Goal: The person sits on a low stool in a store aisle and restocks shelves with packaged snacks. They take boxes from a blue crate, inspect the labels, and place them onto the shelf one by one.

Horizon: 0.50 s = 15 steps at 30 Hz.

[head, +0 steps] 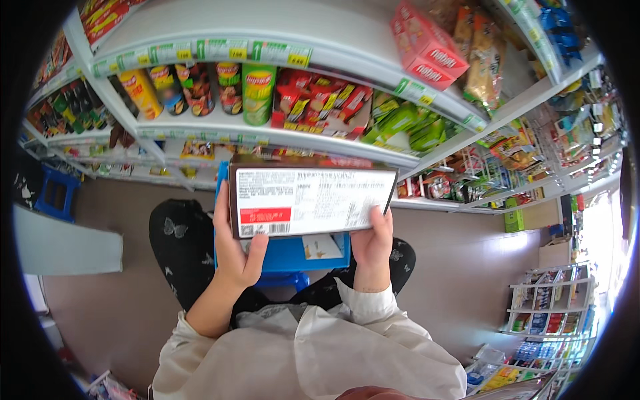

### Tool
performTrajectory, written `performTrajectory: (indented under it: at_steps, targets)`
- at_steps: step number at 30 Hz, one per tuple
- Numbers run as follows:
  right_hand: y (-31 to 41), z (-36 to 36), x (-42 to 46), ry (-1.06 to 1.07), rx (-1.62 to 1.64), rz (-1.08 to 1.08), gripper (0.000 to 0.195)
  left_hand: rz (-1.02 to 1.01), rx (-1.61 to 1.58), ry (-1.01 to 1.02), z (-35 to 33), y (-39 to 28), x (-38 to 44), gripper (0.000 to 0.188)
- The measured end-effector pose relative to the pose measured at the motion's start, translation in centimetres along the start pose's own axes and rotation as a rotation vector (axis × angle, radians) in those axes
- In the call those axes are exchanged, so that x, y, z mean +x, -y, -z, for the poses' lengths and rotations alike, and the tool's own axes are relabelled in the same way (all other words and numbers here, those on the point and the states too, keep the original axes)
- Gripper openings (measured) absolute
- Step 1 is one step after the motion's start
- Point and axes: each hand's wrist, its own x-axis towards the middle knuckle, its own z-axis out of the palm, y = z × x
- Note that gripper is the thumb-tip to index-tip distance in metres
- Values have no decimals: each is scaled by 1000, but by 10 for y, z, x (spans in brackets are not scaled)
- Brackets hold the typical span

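Note:
A dark brown carton (315, 202) with a white printed panel facing up is held in front of my body, between both hands. My left hand (235, 240) grips its left end, the thumb over the lower corner of the panel. At the right end, my right hand (374, 237) has its thumb on the panel's lower right. Behind and below the carton is a blue box (280, 257) with a small picture on it. Its middle is covered by the carton, and I cannot tell whether my fingers also hold it. Several fingers are hidden behind the carton.
Ahead stands a white shelf unit (280, 134) with chip canisters (259, 94), red packets (322, 102), green bags (407, 125) and pink Nabati boxes (430, 55). A blue stool (57, 192) is at left, near a pale grey panel (70, 240). More shelves (550, 300) line the right.

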Motion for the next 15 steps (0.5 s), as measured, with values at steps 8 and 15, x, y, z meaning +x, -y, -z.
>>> performTrajectory:
  at_steps: [8, 15]
  targets:
    - [92, -62, 30, -29, -683, 842, 65, 138, 172, 118, -2, -14, 14, 89]
    - [130, -135, 145, 219, -1303, 1484, 62, 91, 366, 186, 6, -10, 9, 79]
